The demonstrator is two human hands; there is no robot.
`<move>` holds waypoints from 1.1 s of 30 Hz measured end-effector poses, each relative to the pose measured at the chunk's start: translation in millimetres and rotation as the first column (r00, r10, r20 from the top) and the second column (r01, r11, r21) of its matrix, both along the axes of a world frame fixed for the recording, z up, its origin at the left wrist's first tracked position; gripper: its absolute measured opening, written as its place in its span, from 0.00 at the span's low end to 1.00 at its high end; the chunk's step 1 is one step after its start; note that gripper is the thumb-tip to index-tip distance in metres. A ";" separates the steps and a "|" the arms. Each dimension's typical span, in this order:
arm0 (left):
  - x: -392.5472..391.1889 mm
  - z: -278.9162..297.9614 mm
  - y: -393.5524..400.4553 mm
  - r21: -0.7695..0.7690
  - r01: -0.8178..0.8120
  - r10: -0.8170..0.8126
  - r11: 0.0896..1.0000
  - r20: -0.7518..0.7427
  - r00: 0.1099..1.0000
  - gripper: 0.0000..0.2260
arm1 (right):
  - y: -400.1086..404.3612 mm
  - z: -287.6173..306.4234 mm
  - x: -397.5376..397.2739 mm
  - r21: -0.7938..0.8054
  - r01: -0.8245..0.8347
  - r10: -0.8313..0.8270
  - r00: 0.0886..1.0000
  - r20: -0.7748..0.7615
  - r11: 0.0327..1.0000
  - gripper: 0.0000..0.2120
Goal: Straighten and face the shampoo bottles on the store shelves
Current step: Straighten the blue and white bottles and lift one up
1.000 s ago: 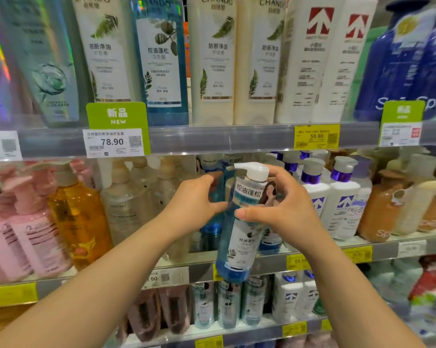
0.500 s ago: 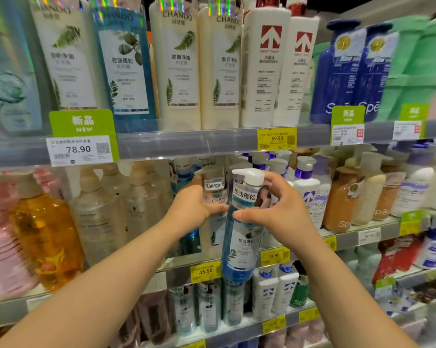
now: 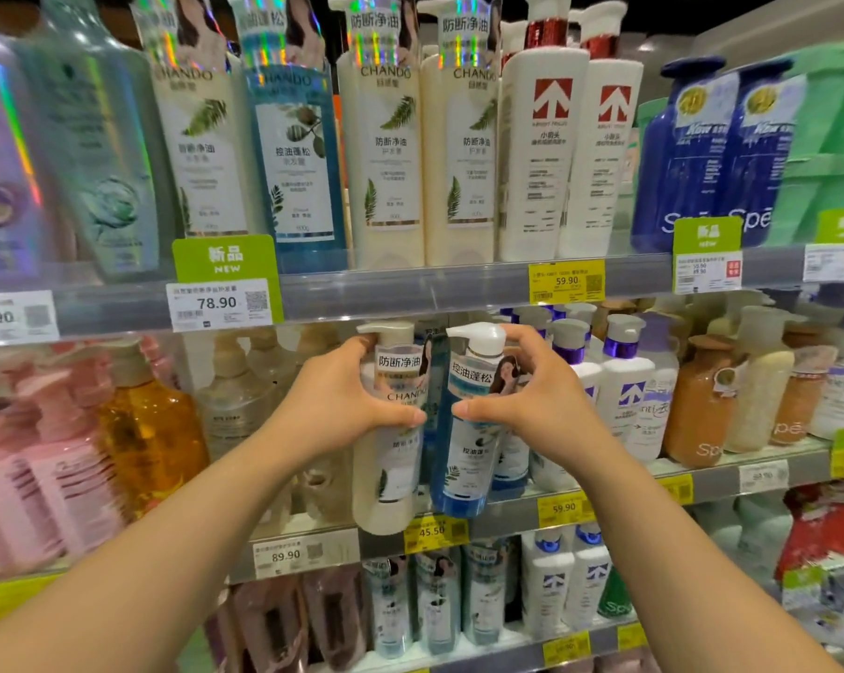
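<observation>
Cream bottle (image 3: pixel 391 459) just left of blue bottle (image 3: pixel 463 459)

At the centre of the frame your left hand (image 3: pixel 335 405) grips a cream pump bottle (image 3: pixel 391 444) and your right hand (image 3: pixel 531 405) grips a blue pump bottle (image 3: pixel 468 449) just beside it, both at the middle shelf (image 3: pixel 507 519), labels facing you, above yellow price tags (image 3: pixel 434 531).
</observation>
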State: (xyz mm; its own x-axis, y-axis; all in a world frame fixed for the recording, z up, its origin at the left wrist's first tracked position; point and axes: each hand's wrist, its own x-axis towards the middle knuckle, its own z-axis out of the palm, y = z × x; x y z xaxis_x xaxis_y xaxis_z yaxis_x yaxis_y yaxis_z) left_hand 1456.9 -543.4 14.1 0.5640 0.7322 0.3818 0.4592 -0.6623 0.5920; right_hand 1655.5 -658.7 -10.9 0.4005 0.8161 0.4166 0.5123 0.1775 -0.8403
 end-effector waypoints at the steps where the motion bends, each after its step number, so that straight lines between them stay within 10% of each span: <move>1: -4.1 0.6 -1.2 0.001 -0.005 0.005 1.000 0.003 1.000 0.36 | 3.4 0.5 -1.8 0.003 -0.001 0.001 1.000 0.014 1.000 0.35; 17: -39.6 1.9 -13.3 -0.055 -0.072 0.075 0.996 0.048 0.996 0.41 | 48.1 3.2 -17.6 -0.220 0.196 -0.099 0.917 0.386 0.956 0.40; 33: -61.2 43.6 -21.3 -0.070 0.045 -0.036 0.997 0.128 0.991 0.25 | 50.6 29.2 -26.7 -0.333 0.346 -0.106 0.816 0.568 0.877 0.19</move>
